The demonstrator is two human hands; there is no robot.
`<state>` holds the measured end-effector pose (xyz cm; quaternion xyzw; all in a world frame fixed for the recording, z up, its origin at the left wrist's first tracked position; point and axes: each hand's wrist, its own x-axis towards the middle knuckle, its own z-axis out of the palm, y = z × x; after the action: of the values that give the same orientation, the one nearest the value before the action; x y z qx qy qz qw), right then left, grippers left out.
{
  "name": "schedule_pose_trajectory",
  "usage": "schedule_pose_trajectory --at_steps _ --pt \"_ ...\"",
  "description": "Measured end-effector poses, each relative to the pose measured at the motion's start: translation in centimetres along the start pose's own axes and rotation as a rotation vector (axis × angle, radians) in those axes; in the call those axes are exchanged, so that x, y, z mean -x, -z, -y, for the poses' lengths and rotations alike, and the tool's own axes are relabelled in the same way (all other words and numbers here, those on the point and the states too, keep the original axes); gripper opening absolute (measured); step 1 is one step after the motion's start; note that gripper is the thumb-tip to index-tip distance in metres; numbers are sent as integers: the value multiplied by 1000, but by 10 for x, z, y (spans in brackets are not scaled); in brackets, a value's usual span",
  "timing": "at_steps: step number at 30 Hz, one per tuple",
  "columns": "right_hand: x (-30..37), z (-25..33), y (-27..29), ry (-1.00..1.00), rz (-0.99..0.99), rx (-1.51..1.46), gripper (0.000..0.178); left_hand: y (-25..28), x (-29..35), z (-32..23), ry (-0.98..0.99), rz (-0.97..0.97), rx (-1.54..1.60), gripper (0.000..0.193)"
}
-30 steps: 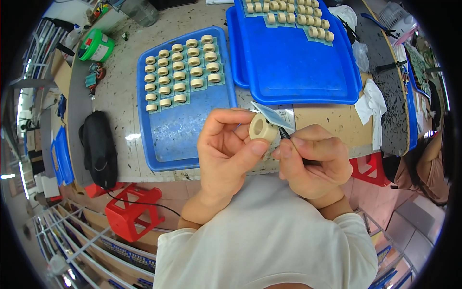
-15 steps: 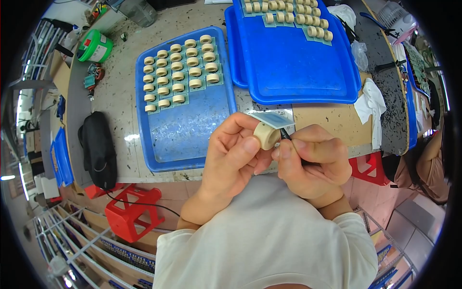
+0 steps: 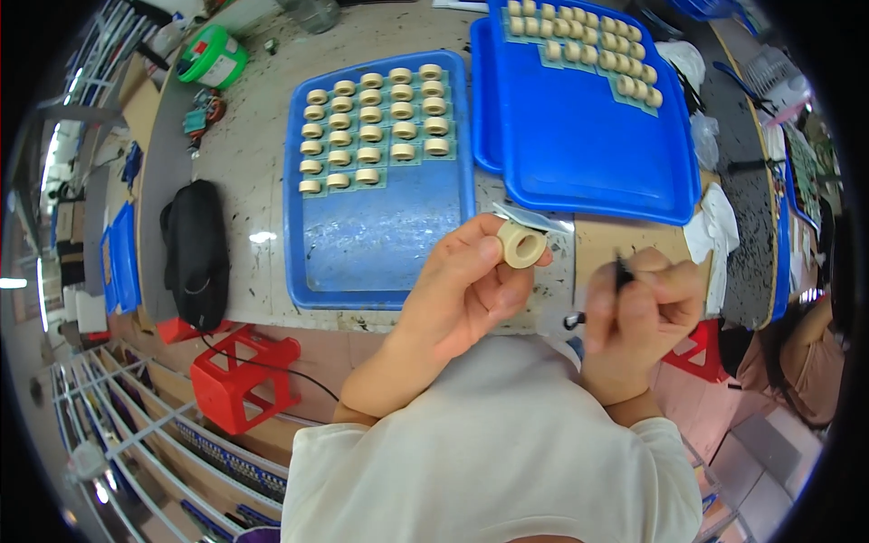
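Observation:
My left hand (image 3: 471, 285) pinches a cream ring (image 3: 510, 246) fixed to a small green-blue board (image 3: 541, 220), held up above the table edge. The ring's hole is turned toward me and the board stands behind it. To the right and apart from the ring, my right hand (image 3: 644, 312) is closed around a slim black tool (image 3: 623, 273). Motion smears this hand, and I cannot make out the tool's kind. Ahead of my left hand, a blue tray (image 3: 362, 240) carries rows of similar rings (image 3: 369, 136) on green boards.
A second blue tray (image 3: 597, 167) with more rings overlaps another tray at the back right. A white cloth (image 3: 713, 226) lies beside brown cardboard (image 3: 634, 241). Left are a black soft case (image 3: 196, 253) and a green tub (image 3: 214, 56). Red stools (image 3: 240, 385) stand below the table.
My right hand has drawn the black tool away from the ring, to the right. My left hand still holds the ring and board, now tilted differently. The whole view has shifted slightly.

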<state>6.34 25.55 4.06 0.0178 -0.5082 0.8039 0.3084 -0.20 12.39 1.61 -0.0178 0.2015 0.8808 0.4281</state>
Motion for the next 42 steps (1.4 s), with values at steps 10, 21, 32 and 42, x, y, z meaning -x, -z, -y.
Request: schedule_pose_trajectory --at_steps 10,21,32,42 --pt "-6 -4 13 34 -112 158 11 62 1 -49 -472 -669 -1861 21" --pt "-7 1 34 42 -149 123 12 73 -41 -73 -488 -631 -2157 20" --pt "-11 -7 40 9 -85 46 15 76 -48 -72 -558 -681 -2224 24" --pt "-33 -18 56 -300 -170 -231 15 16 -64 -61 -649 -644 -2220 29"
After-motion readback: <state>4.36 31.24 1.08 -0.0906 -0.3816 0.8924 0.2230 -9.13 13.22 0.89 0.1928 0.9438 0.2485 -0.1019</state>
